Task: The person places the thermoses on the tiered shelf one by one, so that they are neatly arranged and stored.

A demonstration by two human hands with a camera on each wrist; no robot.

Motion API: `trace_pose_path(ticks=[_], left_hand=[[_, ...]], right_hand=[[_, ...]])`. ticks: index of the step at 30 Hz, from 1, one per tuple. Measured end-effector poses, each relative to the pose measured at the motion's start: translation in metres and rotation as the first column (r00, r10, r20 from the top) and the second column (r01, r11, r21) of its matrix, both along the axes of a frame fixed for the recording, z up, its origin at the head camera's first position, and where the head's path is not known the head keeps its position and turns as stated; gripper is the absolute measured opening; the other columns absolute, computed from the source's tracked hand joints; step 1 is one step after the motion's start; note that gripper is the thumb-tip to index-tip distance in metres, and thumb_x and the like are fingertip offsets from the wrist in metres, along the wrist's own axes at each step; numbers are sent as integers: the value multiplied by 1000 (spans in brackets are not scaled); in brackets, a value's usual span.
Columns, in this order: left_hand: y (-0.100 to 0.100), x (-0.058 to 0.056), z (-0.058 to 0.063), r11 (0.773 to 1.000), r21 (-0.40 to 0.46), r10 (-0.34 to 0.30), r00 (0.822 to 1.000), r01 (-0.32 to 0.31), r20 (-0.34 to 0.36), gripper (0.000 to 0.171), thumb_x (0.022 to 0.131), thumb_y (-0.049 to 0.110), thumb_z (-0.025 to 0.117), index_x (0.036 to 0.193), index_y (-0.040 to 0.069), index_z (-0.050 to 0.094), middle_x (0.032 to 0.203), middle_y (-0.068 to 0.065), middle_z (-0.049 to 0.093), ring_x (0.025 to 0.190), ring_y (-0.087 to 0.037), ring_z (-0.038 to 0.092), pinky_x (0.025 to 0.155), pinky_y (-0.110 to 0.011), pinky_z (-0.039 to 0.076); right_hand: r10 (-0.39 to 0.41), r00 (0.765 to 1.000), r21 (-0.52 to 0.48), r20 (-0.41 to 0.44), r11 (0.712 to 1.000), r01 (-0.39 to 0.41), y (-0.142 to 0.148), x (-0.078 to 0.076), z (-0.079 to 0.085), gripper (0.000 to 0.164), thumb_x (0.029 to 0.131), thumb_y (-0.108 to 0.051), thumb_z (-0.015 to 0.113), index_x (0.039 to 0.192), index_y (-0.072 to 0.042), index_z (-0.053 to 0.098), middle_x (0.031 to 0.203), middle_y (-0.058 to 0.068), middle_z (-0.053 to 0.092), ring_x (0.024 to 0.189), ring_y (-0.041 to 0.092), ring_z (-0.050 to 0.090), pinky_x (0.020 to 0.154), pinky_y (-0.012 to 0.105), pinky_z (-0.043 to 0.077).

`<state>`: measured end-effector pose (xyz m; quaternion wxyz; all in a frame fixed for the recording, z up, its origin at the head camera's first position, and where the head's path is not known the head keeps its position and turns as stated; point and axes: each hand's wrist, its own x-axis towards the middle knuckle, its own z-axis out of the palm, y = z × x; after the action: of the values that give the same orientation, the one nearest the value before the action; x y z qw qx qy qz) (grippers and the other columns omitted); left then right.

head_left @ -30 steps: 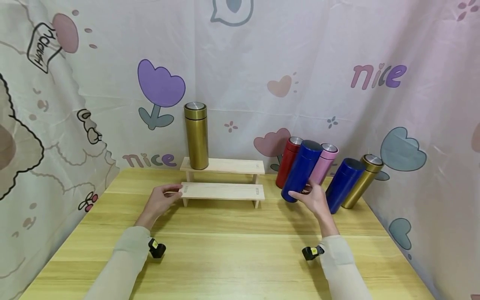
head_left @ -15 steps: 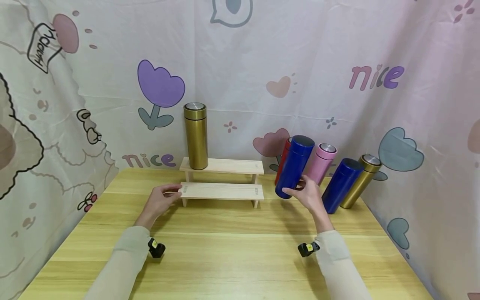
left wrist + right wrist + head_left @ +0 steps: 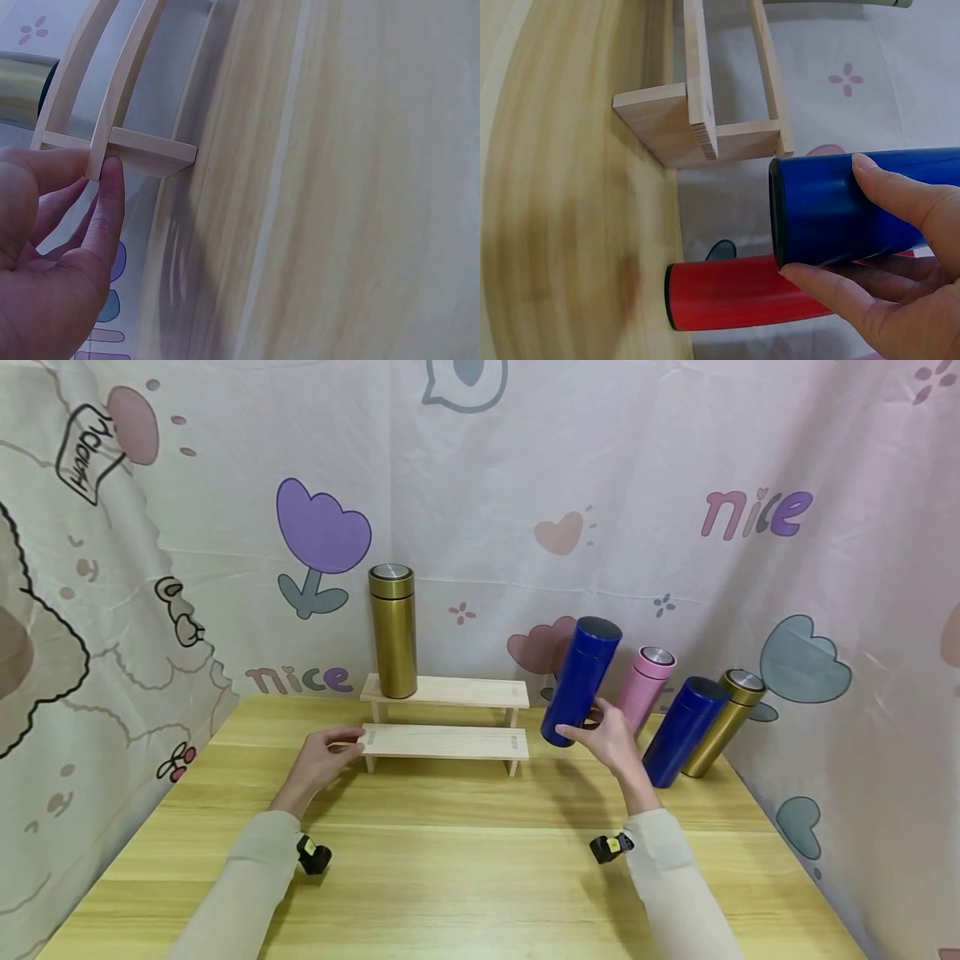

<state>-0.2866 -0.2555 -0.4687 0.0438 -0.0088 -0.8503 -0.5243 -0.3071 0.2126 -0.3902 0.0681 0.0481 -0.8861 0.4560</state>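
Blue flask [image 3: 581,681] lifted clear of the table, gripped low by the right hand [image 3: 609,741].

Thumb and fingers curl round its base; it tilts toward 1 o'clock, at 3 o'clock of the 2-tier wooden shelf [image 3: 447,742]. Left hand [image 3: 324,758] pinches the lower tier's left end. 1 gold flask [image 3: 393,631] stands on the upper tier.

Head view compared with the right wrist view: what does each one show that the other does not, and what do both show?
Only the head view shows the left hand holding the end of the lower shelf board, the pink bottle and the gold bottle standing on the wooden rack. Only the right wrist view shows the red bottle. Both show the right hand gripping the blue bottle off the table, near the rack.
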Motion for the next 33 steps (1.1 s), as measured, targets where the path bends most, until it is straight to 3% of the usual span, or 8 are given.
trace_pose_path(ticks=[13,24,33], left_hand=[[1,0,0,1000,-1,1,1000,-1,8,41,103,13,63,139,-4,60,144,-30,57,123,-39,63,79,-11,52],[2,2,4,1000,-4,-9,1000,9,-1,41,103,12,62,140,-5,60,144,-30,57,123,-40,63,82,-15,55],[1,2,2,1000,-16,-2,1000,1,-12,39,102,12,64,137,-6,62,139,-31,60,113,-30,68,79,-15,55]], right_hand=[[25,1000,52,1,998,-26,-13,-2,22,74,85,-31,85,143,2,52,131,28,67,118,40,67,94,51,60],[64,997,42,33,997,-65,-26,-8,36,76,86,-32,85,144,1,50,134,26,65,120,40,66,102,54,56],[102,994,9,29,995,-102,-36,-16,41,75,85,-28,86,144,2,51,136,27,64,122,41,65,105,55,54]])
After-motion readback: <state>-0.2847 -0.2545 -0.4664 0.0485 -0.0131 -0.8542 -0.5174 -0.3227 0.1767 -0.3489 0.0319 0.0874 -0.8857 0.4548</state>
